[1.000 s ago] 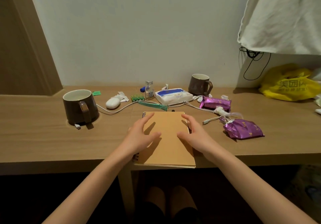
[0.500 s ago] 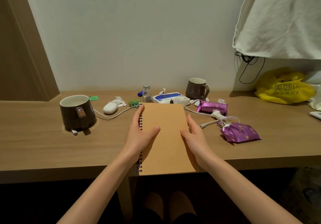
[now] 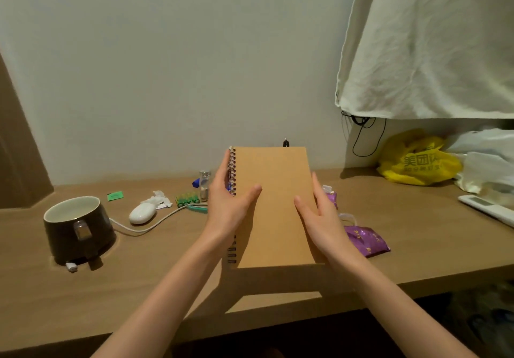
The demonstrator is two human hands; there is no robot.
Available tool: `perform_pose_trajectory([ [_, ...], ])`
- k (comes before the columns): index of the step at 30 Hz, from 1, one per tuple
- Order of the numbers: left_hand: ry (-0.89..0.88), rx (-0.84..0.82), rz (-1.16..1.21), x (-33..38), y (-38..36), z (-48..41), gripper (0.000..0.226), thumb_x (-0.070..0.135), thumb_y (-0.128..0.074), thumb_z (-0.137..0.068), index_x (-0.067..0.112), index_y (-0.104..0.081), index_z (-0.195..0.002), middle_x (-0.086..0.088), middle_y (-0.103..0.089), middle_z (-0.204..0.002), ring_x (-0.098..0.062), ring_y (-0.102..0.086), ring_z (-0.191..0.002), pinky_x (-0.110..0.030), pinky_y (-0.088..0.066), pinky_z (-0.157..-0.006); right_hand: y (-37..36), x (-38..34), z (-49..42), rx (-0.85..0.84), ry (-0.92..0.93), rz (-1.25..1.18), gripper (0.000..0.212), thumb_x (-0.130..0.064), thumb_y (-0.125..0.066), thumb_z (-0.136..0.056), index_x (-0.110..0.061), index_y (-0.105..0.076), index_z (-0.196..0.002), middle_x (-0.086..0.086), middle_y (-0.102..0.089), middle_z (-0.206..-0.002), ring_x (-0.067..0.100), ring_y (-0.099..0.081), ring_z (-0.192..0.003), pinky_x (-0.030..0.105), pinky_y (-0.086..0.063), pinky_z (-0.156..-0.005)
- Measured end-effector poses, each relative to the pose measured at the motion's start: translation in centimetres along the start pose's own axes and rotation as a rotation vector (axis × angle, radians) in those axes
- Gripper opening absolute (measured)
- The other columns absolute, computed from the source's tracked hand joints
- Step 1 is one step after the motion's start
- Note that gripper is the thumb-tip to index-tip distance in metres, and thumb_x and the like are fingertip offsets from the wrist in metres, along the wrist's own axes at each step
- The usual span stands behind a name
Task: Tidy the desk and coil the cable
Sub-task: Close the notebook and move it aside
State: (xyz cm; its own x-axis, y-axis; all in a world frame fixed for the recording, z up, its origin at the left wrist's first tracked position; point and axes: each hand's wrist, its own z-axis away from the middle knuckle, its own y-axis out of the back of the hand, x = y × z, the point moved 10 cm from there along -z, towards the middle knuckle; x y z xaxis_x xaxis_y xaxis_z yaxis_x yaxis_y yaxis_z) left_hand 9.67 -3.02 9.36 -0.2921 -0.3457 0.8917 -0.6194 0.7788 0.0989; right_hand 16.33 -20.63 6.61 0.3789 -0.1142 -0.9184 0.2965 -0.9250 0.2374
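On the long light-brown wooden desk (image 3: 167, 263) seen from the head camera, a kraft-brown spiral-bound notebook (image 3: 274, 207) stands tilted up at the middle, cover towards the camera and wire spine on the left. Its shadow spreads on the wood straight below it; whether its lower edge rests on the desk or hangs just above is hard to tell.

Both hands hold it. The left hand (image 3: 230, 210) grips the spine edge, thumb laid across the cover and fingers running up along the coils. The right hand (image 3: 319, 218) pinches the opposite edge, thumb on the cover and fingers behind it.

The thin white cable (image 3: 144, 226) lies uncoiled to the left. Its white plug (image 3: 71, 266) sits at the base of a dark brown ceramic mug (image 3: 78, 229), and the cord curves from behind the mug, runs just in front of a white oval plastic gadget (image 3: 142, 213) and goes out of sight behind the left hand.

Near the wall are a crumpled white tissue (image 3: 157, 197), a small green paper label (image 3: 115, 196), a green ridged block (image 3: 187, 199) and a clear glass vial (image 3: 204, 182).

To the right of the notebook lies a shiny purple foil packet (image 3: 365, 239). Farther back a yellow printed plastic bag (image 3: 417, 160) sits under a hanging white cloth (image 3: 431, 43).
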Motion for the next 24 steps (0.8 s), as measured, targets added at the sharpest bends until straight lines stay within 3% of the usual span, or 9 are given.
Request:
perform_pose_trajectory([
  [4,-0.006,-0.094,0.011,1.2,-4.3,-1.8,0.086,0.018,-0.070,-0.083,0.030,-0.017,-0.149,0.004,-0.046,-0.141,-0.011,-0.049,-0.119,-0.035,-0.046,-0.098,3.7,-0.2,-1.4,0.129,0.064,-0.020,0.062,-0.020,-0.048,-0.098,-0.028,-0.018,-0.152,-0.015,-0.042,-0.136,0.002,-0.045,-0.122,0.009,-0.048,-0.080],
  [7,0.022,-0.207,0.041,1.7,-7.8,-2.9,0.080,0.027,-0.062,-0.089,0.032,-0.011,-0.150,0.009,-0.048,-0.136,-0.011,-0.051,-0.115,-0.025,-0.044,-0.085,6.8,0.3,-2.9,0.211,0.048,-0.067,0.056,-0.019,-0.050,-0.098,-0.025,-0.027,-0.149,-0.014,-0.045,-0.133,0.007,-0.050,-0.121,0.021,-0.050,-0.092],
  [10,0.032,-0.331,0.118,2.6,-11.1,-3.5,0.068,0.032,-0.053,-0.093,0.034,-0.014,-0.148,0.018,-0.049,-0.128,0.001,-0.052,-0.108,-0.015,-0.044,-0.080,10.1,2.4,-4.5,0.276,-0.053,-0.139,0.049,-0.022,-0.049,-0.099,-0.025,-0.036,-0.146,-0.006,-0.051,-0.135,0.015,-0.058,-0.115,0.036,-0.054,-0.093],
  [13,0.013,-0.435,0.146,2.7,-14.0,-3.7,0.052,0.036,-0.040,-0.098,0.039,-0.020,-0.145,0.033,-0.042,-0.124,0.012,-0.048,-0.105,-0.009,-0.043,-0.082,13.6,4.4,-5.9,0.341,-0.112,-0.172,0.043,-0.021,-0.048,-0.099,-0.019,-0.043,-0.142,-0.004,-0.057,-0.127,0.008,-0.061,-0.101,0.030,-0.055,-0.084],
  [16,-0.025,-0.454,0.011,0.4,-16.1,-3.7,0.050,0.036,-0.037,-0.099,0.031,-0.023,-0.147,0.019,-0.033,-0.145,-0.002,-0.037,-0.129,-0.024,-0.036,-0.103,17.5,6.5,-7.5,0.409,-0.143,-0.130,0.042,-0.017,-0.049,-0.099,-0.014,-0.045,-0.140,-0.005,-0.055,-0.127,0.005,-0.058,-0.101,0.025,-0.052,-0.085],
  [18,-0.057,-0.462,-0.185,-2.3,-17.2,-3.6,0.050,0.037,-0.040,-0.098,0.031,-0.026,-0.146,0.009,-0.032,-0.151,-0.007,-0.033,-0.135,-0.032,-0.033,-0.110,19.9,8.6,-8.5,0.449,-0.186,-0.081,0.043,-0.017,-0.050,-0.098,-0.012,-0.045,-0.140,0.000,-0.052,-0.137,0.015,-0.055,-0.116,0.035,-0.049,-0.098],
  [20,-0.102,-0.491,-0.392,-4.8,-18.3,-3.3,0.050,0.040,-0.041,-0.097,0.035,-0.027,-0.145,0.011,-0.029,-0.152,-0.007,-0.026,-0.139,-0.036,-0.028,-0.113,21.6,10.8,-9.2,0.472,-0.245,-0.033,0.042,-0.017,-0.050,-0.098,-0.010,-0.045,-0.140,0.006,-0.050,-0.141,0.021,-0.051,-0.123,0.041,-0.043,-0.105],
  [24,-0.194,-0.541,-0.649,-7.8,-19.8,-3.0,0.053,0.052,-0.035,-0.095,0.037,-0.027,-0.145,0.014,-0.022,-0.155,-0.010,-0.009,-0.145,-0.040,-0.016,-0.118,23.5,14.9,-10.4,0.482,-0.364,0.014,0.041,-0.016,-0.047,-0.099,-0.010,-0.045,-0.140,0.010,-0.053,-0.136,0.022,-0.051,-0.113,0.038,-0.045,-0.096],
])
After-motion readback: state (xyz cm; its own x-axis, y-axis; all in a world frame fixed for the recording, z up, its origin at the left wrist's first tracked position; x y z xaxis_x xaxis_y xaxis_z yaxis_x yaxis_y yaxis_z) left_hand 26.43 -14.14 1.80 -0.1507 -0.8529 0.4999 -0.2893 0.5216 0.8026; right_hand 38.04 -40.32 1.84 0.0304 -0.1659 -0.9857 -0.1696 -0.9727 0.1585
